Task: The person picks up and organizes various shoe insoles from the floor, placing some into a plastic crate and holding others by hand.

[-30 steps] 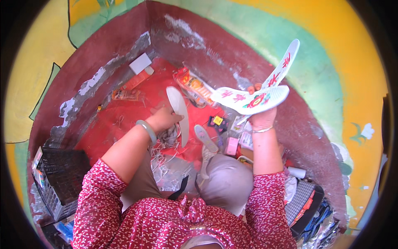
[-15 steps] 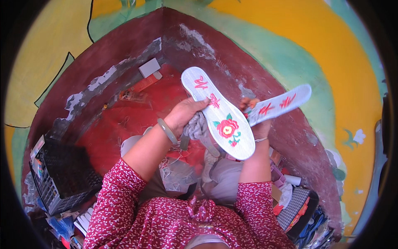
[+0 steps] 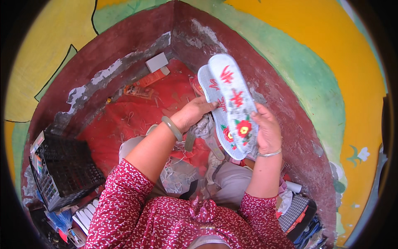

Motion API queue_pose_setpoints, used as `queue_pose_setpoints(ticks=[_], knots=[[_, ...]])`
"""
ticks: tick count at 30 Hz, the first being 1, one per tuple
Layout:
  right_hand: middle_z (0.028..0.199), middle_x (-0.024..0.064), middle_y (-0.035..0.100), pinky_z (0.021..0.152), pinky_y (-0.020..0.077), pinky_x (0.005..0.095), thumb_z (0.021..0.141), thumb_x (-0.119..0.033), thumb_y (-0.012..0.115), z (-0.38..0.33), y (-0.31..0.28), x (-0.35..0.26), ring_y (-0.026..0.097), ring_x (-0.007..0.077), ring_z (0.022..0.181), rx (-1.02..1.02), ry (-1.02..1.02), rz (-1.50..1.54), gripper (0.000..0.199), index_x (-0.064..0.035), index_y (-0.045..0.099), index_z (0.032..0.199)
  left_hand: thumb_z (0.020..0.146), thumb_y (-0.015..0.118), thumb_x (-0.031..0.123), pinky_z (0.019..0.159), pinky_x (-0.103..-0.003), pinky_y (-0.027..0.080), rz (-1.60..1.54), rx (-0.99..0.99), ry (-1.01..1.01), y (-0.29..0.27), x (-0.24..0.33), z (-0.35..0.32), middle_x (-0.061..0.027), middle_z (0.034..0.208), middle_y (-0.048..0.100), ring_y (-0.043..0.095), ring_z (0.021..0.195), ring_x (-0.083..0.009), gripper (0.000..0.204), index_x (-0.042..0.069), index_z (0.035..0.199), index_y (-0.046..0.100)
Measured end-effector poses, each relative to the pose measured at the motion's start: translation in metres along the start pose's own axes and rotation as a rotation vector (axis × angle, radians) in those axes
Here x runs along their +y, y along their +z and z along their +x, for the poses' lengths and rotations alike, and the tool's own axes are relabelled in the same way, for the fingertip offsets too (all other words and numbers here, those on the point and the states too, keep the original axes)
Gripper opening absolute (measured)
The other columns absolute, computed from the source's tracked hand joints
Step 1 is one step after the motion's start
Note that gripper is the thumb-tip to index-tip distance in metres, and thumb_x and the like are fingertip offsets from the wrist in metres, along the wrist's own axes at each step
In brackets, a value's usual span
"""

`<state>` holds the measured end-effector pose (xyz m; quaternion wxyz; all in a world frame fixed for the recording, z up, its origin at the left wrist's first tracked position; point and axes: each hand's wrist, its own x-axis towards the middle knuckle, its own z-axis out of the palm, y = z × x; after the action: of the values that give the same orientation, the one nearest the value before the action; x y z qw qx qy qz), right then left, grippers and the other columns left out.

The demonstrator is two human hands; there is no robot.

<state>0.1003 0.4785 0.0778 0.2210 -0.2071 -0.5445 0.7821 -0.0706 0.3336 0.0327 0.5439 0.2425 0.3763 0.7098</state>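
Head view: two white insoles w/ red embroidery held up mid-frame, stacked face-up, toes toward 12 o'clock, heels toward 6. Front insole lies on top, offset slightly to 3 o'clock; back insole peeks out along its 9 o'clock edge. Red-and-yellow flower sits near the heel of the front one, red marks further up. Right hand at 3 o'clock of the pair, clasped on the heel end, fingers curling onto the edge, palm behind; silver bangle on that wrist. Left hand at 9 o'clock of the pair, fingertips touching the back insole's edge about mid-length; grip looks loosely closed on it but can't tell how firmly, fingers partly hidden. Green bangle on left wrist. So the insoles sit between both hands, right hand low on the heel, left hand a bit higher on the side. Just below the left hand, at 6 o'clock of it, a grey cloth bundle. Red floor behind, w/ loose white threads on it. A small grey box and an orange packet lie at 11 o'clock near the wall. Black crate at 8 o'clock, well apart from the hands. Person wears a red patterned top; both forearms come in from 6 o'clock.
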Motion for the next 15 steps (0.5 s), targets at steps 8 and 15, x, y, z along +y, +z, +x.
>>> queue_pose_setpoints(ticks=[8, 15], knots=[[0.104, 0.0089, 0.06, 0.079, 0.0451, 0.0244, 0.081, 0.005, 0.053, 0.001, 0.012, 0.019, 0.057, 0.0121, 0.089, 0.074, 0.071, -0.216, 0.033, 0.0084, 0.053, 0.114, 0.081, 0.048, 0.006, 0.078, -0.029, 0.049, -0.005, 0.015, -0.032, 0.001, 0.003, -0.006, -0.0115, 0.101, 0.062, 0.062, 0.086, -0.018, 0.033, -0.004, 0.112, 0.052], [0.095, 0.0059, 0.064, 0.075, 0.0447, 0.0232, 0.078, 0.001, 0.058, 0.008, -0.003, 0.028, 0.057, 0.0092, 0.082, 0.107, -0.004, -0.497, 0.032, 0.0027, 0.059, 0.109, 0.081, 0.047, 0.009, 0.069, -0.028, 0.049, -0.04, 0.089, -0.02, 0.008, 0.009, -0.008, -0.0106, 0.091, 0.063, 0.06, 0.073, -0.0168, 0.028, -0.003, 0.106, 0.054]])
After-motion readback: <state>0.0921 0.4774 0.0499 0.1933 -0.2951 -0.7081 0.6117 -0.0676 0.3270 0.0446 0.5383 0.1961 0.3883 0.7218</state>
